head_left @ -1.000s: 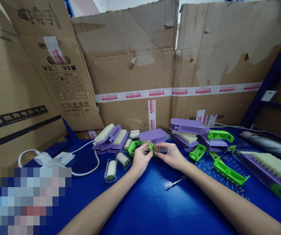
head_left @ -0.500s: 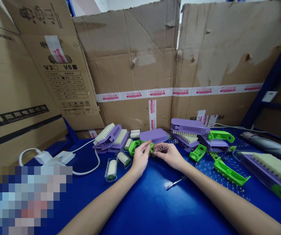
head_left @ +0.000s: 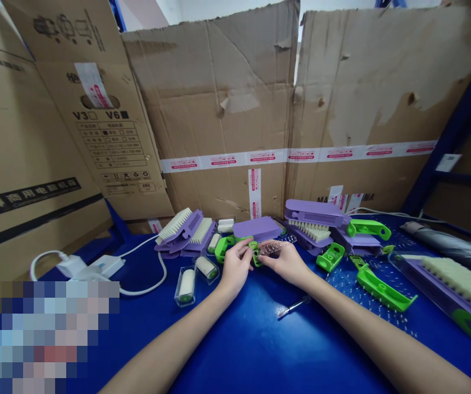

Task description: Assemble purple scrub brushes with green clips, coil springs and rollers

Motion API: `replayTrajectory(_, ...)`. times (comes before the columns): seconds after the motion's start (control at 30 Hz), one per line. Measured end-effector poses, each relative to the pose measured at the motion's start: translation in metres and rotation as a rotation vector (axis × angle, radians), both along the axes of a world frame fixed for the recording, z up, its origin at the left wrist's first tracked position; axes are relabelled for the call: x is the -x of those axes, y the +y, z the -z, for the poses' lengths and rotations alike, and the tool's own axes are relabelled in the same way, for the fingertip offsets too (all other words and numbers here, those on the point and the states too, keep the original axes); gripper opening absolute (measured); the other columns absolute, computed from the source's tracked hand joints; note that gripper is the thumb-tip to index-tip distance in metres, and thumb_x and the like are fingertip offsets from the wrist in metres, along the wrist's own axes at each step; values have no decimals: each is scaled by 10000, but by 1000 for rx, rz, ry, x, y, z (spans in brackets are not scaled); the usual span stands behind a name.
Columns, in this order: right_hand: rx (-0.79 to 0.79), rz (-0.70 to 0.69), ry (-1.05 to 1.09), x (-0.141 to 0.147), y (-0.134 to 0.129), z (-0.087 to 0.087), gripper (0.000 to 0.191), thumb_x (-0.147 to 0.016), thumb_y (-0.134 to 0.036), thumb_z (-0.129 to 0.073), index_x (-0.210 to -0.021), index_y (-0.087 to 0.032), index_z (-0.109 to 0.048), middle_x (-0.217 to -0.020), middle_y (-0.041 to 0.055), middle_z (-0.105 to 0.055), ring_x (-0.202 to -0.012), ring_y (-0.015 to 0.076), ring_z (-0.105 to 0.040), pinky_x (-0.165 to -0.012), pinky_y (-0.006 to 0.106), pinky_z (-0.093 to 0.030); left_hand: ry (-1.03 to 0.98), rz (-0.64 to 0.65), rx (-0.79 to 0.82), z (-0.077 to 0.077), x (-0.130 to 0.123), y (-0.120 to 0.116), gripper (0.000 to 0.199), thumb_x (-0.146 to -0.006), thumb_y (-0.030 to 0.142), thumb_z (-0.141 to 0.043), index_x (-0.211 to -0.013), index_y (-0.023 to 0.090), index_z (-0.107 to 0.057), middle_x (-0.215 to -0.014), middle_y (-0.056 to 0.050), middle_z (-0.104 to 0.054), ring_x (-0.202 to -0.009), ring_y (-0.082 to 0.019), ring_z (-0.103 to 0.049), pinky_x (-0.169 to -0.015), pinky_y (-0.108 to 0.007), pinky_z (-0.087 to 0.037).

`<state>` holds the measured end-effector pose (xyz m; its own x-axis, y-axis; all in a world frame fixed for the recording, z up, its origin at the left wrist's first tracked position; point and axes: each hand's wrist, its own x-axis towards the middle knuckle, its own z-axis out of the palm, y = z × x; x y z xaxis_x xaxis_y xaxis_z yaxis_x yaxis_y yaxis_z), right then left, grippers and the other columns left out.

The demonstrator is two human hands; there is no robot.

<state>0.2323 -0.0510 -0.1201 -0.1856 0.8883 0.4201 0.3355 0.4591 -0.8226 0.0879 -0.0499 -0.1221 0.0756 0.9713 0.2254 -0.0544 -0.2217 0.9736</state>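
My left hand (head_left: 235, 268) is closed, with its thumb and fingers pinching a small bright green plastic part (head_left: 255, 254). My right hand (head_left: 288, 264) is closed from the other side, its thumb tip against that same part. A thin metal coil spring (head_left: 270, 249) shows across its curled fingers, and more coils stick out behind the hand. Just past my left hand stands a green plastic bracket (head_left: 221, 250). Behind both hands lie flat purple plastic pieces (head_left: 257, 227). A small screwdriver (head_left: 292, 308) rests on the blue table below my right hand.
Purple brushes with cream bristles (head_left: 184, 232) are piled left; more purple parts (head_left: 315, 210) stand right. Green handles (head_left: 385, 287) lie among scattered screws (head_left: 352, 279). Clear boxes with cream rollers (head_left: 185, 285), a white cable (head_left: 145, 293) and a large boxed brush (head_left: 457, 284) flank the hands. Cardboard (head_left: 219, 120) walls the back.
The view has shifted slightly. My hands stay together around the green part, which has turned a little and sits slightly lower between the fingertips.
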Motion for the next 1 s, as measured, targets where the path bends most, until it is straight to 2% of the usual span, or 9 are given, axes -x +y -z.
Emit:
replayTrajectory(0.33, 42, 16, -12, 0, -1, -1, 166, -681, -213, -613, -824, -137, -651, -719, 29, -679, -660, 164, -620, -635, 267, -497, 48, -35, -15, -5, -1, -3, 341, -770, 162, -520, -1088, 69, -600, -690, -30, -600, -486, -74, -454, -386, -159, -381)
replayTrajectory(0.63, 91, 7, -5, -4, 2, -1, 174, -665, -211, -620, -816, -132, -657, -670, 12, -668, -610, 149, -600, -583, 247, -484, 1, 46, 20, -3, -2, -3, 460, -700, 110, -553, -1156, 51, -560, -906, -112, -663, -652, -123, -572, -424, -164, -431)
replayTrajectory(0.7, 92, -6, -10, -5, 3, 0, 178, -668, -205, -617, -826, -136, -659, -688, 11, -674, -617, 149, -605, -583, 246, -487, -1, 61, 29, -3, -2, -2, 498, -669, 88, -565, -1165, 55, -555, -945, -117, -667, -638, -113, -570, -434, -163, -435)
replayTrajectory(1.0, -24, -28, -14, -1, -4, -5, 152, -719, -172, -593, -850, -160, -668, -862, 42, -708, -808, 194, -654, -749, 293, -513, 17, 10, 8, -4, -1, -2, 528, -605, 65, -579, -1133, 72, -586, -929, -96, -683, -500, -62, -481, -408, -172, -429)
